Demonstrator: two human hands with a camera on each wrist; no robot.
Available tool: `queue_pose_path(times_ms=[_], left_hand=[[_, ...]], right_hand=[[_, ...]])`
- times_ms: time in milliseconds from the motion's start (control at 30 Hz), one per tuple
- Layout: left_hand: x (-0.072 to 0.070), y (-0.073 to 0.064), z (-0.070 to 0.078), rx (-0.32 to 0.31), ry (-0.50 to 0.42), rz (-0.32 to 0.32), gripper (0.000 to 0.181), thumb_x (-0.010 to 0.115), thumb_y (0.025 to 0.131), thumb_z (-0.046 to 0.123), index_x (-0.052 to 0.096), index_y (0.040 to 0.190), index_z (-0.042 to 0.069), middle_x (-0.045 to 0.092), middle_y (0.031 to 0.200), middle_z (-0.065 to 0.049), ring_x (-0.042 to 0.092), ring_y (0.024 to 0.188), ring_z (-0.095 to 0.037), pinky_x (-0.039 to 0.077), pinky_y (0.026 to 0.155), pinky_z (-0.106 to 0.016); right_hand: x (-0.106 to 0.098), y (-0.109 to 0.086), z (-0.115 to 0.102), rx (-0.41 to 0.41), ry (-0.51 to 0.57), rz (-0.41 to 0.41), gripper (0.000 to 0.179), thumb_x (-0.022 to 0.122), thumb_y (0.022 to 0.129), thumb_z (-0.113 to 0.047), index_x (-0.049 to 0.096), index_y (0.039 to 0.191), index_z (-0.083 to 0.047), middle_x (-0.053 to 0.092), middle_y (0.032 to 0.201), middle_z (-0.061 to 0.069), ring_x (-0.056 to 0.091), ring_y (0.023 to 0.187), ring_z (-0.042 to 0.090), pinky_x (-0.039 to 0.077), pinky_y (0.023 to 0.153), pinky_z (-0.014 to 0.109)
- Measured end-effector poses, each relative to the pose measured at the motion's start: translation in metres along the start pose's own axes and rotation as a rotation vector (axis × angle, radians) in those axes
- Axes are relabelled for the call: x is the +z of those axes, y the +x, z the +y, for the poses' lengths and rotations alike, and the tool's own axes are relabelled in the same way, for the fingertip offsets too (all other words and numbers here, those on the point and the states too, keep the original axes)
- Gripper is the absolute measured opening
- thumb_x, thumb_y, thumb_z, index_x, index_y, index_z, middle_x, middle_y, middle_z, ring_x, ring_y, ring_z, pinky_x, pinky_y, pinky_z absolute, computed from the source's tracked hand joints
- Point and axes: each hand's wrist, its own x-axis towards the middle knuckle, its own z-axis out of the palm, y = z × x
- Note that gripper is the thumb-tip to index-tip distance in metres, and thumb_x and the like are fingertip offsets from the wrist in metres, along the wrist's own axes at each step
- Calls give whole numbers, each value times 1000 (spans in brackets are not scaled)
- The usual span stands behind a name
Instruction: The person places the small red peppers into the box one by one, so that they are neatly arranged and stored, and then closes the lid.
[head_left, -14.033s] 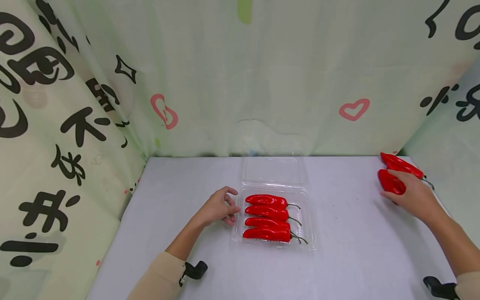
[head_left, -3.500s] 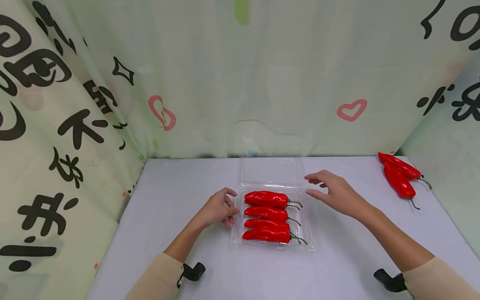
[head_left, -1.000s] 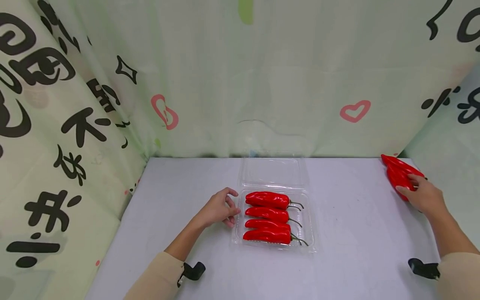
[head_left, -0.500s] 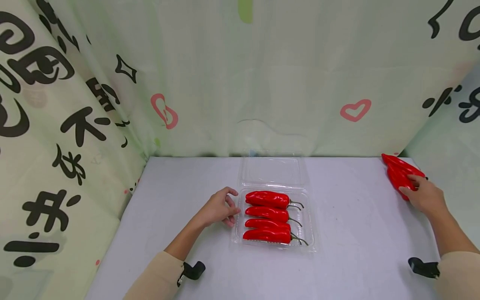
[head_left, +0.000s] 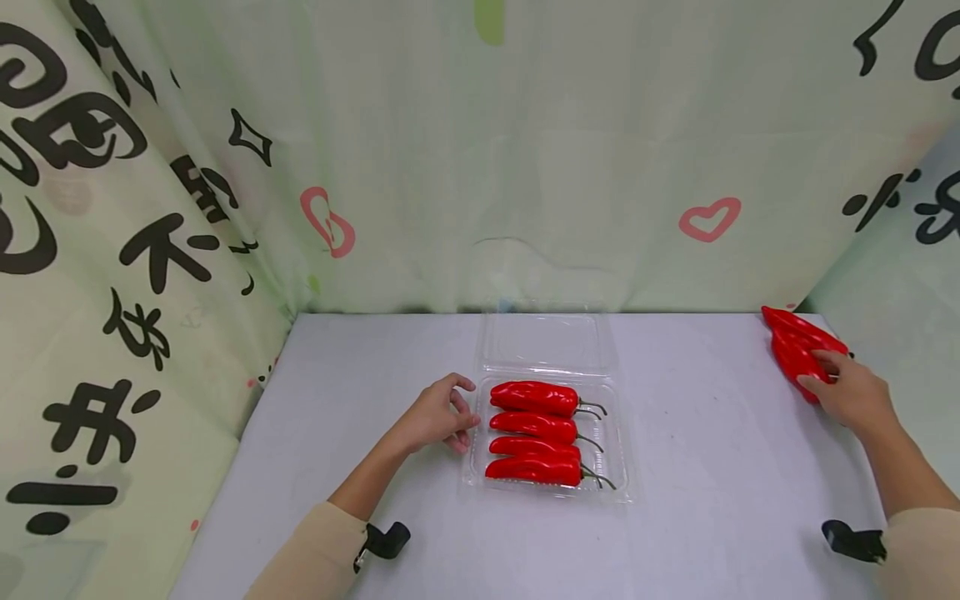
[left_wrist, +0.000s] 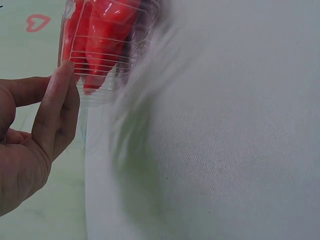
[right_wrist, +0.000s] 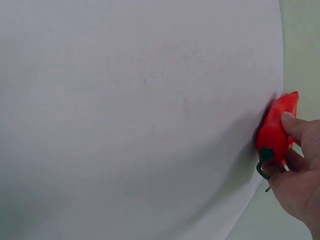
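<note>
At the table's far right, my right hand (head_left: 851,392) grips a red chili pepper (head_left: 793,354), its thumb on top in the right wrist view. A second red pepper (head_left: 817,335) lies against it on the far side, its stem end mostly hidden by the hand. Mid-table sits a clear plastic clamshell box (head_left: 621,433) with several red peppers (head_left: 534,429) in a stack of rows, stems to the right. Beside its left edge is my left hand (head_left: 438,417), fingers loosely bent. The left wrist view shows its fingertips touching the box's ribbed side wall (left_wrist: 100,70).
The box's transparent lid (head_left: 547,343) is folded back flat toward the rear curtain (head_left: 420,167). White cloth covers the table (head_left: 697,467), and printed curtains stand at its left, back and right. A black wrist camera mount (head_left: 853,542) sits on each sleeve.
Since 14 seconds ago, another pepper lies in the box's back row. My right hand went from beside the box to the peppers at right and took hold of one. My left hand stays put.
</note>
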Motion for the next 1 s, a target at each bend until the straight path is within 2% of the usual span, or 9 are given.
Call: queue_pose_path(times_ms=[200,333,433,600,1000], left_hand=[[0,0,1,6,-4,-2,52,75,93,6,48,138,3,62,96,-13,68,57,-19,62,55,-32],[0,-1,1,8,-5,-3,52,75,93,5,48,138,3,62,96,-13,68,56,-19,63,55,-32],[0,-1,0,7,-2,0,52,75,93,5,48,138,3,62,96,-13,68,56,-19,62,55,-32],[0,0,0,6,-5,2,52,75,93,5,49,137,3,62,96,-13,69,57,-19,62,55,-32],[-1,0,0,7,-5,0,52,75,93,6,48,137,3,62,96,-13,69,57,-19,62,55,-31]], right_hand=[[-2,-5,-6,-38,-5,6,88,73,94,-13,16,156,12,27,139,48,28,128,67,59,79,68],[-2,-10,-13,-87,-12,13,88,75,90,-10,19,154,13,29,137,47,29,125,67,62,63,53],[-2,-14,-18,-134,-22,22,87,76,88,-7,22,153,14,30,136,47,30,123,66,62,60,50],[1,-17,-23,-209,-40,48,85,77,86,-5,27,152,13,34,136,45,32,122,64,62,70,61],[5,-27,-51,-328,-28,78,81,82,82,-4,38,149,9,41,137,41,38,119,61,62,69,63]])
